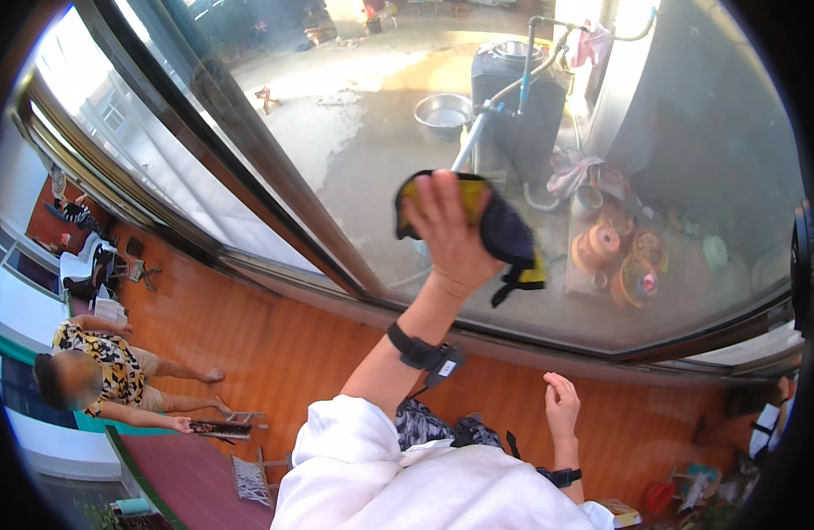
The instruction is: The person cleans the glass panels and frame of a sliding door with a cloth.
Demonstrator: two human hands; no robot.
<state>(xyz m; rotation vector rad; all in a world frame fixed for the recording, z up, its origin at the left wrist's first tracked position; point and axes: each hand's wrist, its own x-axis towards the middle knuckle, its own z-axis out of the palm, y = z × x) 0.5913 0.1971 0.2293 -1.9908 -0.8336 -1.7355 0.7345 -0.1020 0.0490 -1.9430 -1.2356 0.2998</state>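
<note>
My left hand [450, 232] lies spread on a yellow and dark grey cloth [509, 228] with black edging. The cloth is pressed against the large glass pane [354, 218] of a sliding window. One corner, with a black loop, hangs down beside my wrist. A black strap with a small device [426, 358] circles my left forearm. To the right, my right hand [562, 404] is raised in front of me with fingers loosely bent. It holds nothing and is apart from the glass.
A dark window frame [248, 179] slants down at the left. Behind the glass are a metal basin [443, 111], pipes and clay flowerpots [595, 247]. At left, a person [108, 371] on the wooden floor [301, 351] holds a folding stool [224, 429]. A red basin [657, 497] stands lower right.
</note>
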